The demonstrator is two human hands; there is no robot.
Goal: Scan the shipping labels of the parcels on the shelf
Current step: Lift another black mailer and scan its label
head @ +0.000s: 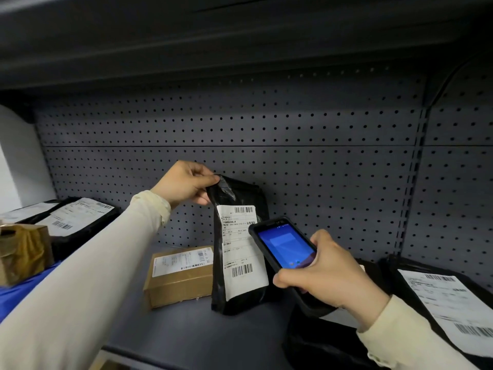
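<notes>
Two hands share the scanning step at mid-frame. The left hand (186,184) pinches the top corner of a black plastic mailer bag (237,252), standing it upright on the grey metal shelf (186,332) with its white shipping label (241,249) facing out. The right hand (322,276) is wrapped around a black handheld scanner (284,245), held just before the label. Next, I judge, the scanner must be aimed squarely at a barcode.
</notes>
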